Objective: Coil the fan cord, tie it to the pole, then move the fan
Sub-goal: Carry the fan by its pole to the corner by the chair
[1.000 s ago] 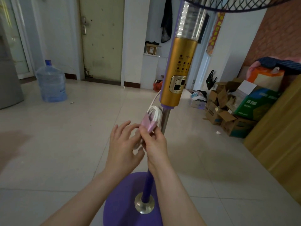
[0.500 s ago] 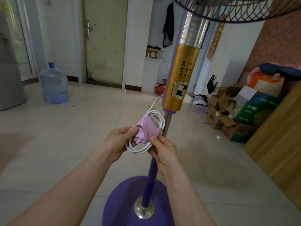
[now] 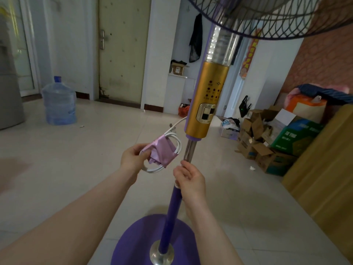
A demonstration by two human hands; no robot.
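Holding: left hand [image 3: 131, 156] pinches the coiled white fan cord [image 3: 172, 148] with thumb and fingers closed on the loop's near-left side; the bundle hangs in the air just left of the pole, apart from it.
Wrap on cord: a shiny pink strip of cloth or plastic [image 3: 162, 151] is folded around the middle of the coil; whether it is knotted cannot be told.
Cord lead: one white strand runs up and right from the coil toward the back of the gold cylindrical control housing [image 3: 207, 100].
Right hand: right hand [image 3: 191, 180] is curled closed around the fan pole at the joint where the bare chrome tube [image 3: 189, 150] meets the purple lower pole [image 3: 172, 217].
Fan: upright on its round purple base [image 3: 133, 247], on the pale tiled floor [image 3: 66, 169]; dark wire grille [image 3: 267, 18] fills the top right.
Surroundings: blue-tinted water jug [image 3: 59, 102] stands far left near the beige door [image 3: 124, 48]; open cardboard boxes [image 3: 267, 142] are heaped at right.
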